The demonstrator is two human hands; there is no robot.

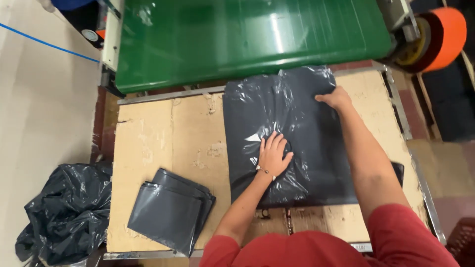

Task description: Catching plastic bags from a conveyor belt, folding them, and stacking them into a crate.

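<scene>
glossy grey plastic bag [297, 138], rough cardboard [163, 133]

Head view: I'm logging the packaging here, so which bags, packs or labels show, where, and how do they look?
Large dark grey plastic mailer bag: flat on the cardboard-topped table, glossy, under the left hand and right hand.
Stack of folded grey plastic bags: table's near left corner, rectangular.
Crumpled black plastic sack: floor, left of table.
No legible labels or screens.

Dark grey plastic bag [302, 143] flat on cardboard, wrinkled, glossy.
</scene>
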